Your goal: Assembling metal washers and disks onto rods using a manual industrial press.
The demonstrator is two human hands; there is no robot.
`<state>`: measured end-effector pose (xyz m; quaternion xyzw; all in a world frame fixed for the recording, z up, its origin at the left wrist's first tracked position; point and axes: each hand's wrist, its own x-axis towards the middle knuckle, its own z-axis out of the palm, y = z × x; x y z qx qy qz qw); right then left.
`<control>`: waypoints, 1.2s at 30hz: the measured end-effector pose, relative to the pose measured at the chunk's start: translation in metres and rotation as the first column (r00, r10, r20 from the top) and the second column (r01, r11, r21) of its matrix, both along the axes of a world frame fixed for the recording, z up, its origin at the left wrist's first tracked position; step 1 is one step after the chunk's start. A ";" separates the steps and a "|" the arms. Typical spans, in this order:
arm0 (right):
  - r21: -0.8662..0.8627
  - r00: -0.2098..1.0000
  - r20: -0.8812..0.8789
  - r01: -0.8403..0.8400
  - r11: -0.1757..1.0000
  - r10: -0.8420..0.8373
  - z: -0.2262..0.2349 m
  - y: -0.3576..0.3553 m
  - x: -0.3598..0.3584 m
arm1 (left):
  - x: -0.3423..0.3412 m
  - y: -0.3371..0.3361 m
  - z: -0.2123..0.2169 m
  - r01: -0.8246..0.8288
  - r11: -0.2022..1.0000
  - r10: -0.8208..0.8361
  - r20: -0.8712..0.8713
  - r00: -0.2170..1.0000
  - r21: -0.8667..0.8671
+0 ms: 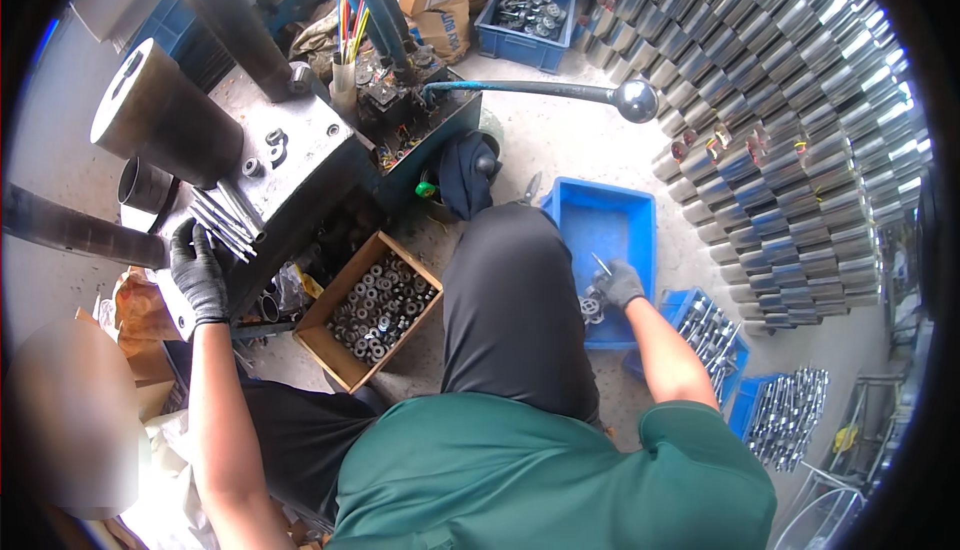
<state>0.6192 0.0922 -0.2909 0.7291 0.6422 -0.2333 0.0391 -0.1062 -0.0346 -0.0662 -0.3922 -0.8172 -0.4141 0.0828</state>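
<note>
My left hand [200,275], in a dark glove, rests at the near edge of the press table. Its fingers are stretched and apart, touching or right beside a bundle of thin metal rods [222,222]. My right hand [624,284], in a grey glove, is closed over the right side of a blue crate [646,230]. From it sticks out a thin metal shaft [600,264]. Round silvery parts [592,308] show just below that hand; whether they join the shaft I cannot tell.
Left stands a press with a thick steel cylinder [170,110]; its ball-ended lever [634,101] reaches across. A wooden box [322,350] of small metal rings sits beside my leg. Stacked metal tubes [760,170] line the right, near crates of shafts [708,335]. Another crate [525,50] stands behind.
</note>
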 end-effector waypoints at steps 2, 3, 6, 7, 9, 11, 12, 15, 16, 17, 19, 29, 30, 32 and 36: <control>0.082 0.995 0.050 -0.091 0.992 0.087 0.010 -0.022 0.007 | 0.005 0.001 0.004 -0.008 1.000 0.009 0.055 0.998 -0.009; 0.082 0.999 -0.005 -0.035 0.996 0.036 0.021 -0.033 0.005 | 0.001 -0.002 0.003 0.015 1.000 -0.016 0.027 1.000 0.011; 0.069 0.996 -0.071 0.052 0.996 -0.047 0.026 -0.059 0.020 | -0.009 -0.003 -0.005 0.048 0.996 -0.054 0.077 0.996 0.077; 0.185 0.976 -0.184 0.152 0.971 -0.118 0.025 -0.061 0.030 | -0.014 -0.002 -0.006 0.051 0.995 -0.058 0.082 0.995 0.083; 0.344 0.941 -0.304 0.252 0.904 -0.147 0.040 -0.060 0.048 | -0.021 -0.002 -0.008 0.081 0.981 -0.139 0.341 0.930 0.179; 0.203 0.929 -0.332 0.243 0.949 -0.167 0.085 -0.044 0.048 | -0.018 -0.003 0.000 0.053 0.986 -0.109 0.377 0.920 0.156; 0.067 0.913 -0.360 0.228 0.971 -0.189 0.105 -0.032 0.046 | -0.011 0.001 0.005 0.043 0.984 -0.112 0.407 0.906 0.175; -0.116 0.964 -0.208 0.143 0.983 -0.165 0.112 -0.009 0.062 | -0.006 0.002 0.013 0.089 0.977 -0.163 0.410 0.898 0.194; -0.112 0.964 -0.202 0.152 0.982 -0.172 0.111 -0.011 0.066 | -0.005 0.004 0.016 0.053 0.981 -0.134 0.460 0.878 0.186; -0.141 0.948 -0.225 0.195 0.971 -0.224 0.110 -0.013 0.062 | -0.004 0.000 0.022 0.061 0.975 -0.152 0.444 0.883 0.212; -0.179 0.846 -0.354 0.358 0.916 -0.399 0.115 -0.021 0.039 | 0.000 -0.006 0.032 0.070 0.931 -0.246 0.475 0.845 0.359; 0.437 0.362 -0.841 0.017 0.900 0.401 0.327 -0.059 -0.166 | 0.204 -0.045 0.116 0.715 0.673 -0.687 0.520 0.507 0.191; 0.644 0.371 -0.677 -0.121 0.755 0.636 0.342 -0.055 -0.188 | 0.220 -0.046 0.114 0.739 0.632 -0.706 0.568 0.423 0.235; 0.894 0.256 -0.259 -0.301 0.331 0.931 0.378 -0.052 -0.234 | 0.238 -0.043 0.112 0.832 0.544 -0.809 0.329 0.487 0.109; 0.891 0.097 -0.184 -0.403 0.208 0.978 0.392 -0.067 -0.298 | 0.243 -0.029 0.060 0.843 0.502 -0.809 0.451 0.378 0.194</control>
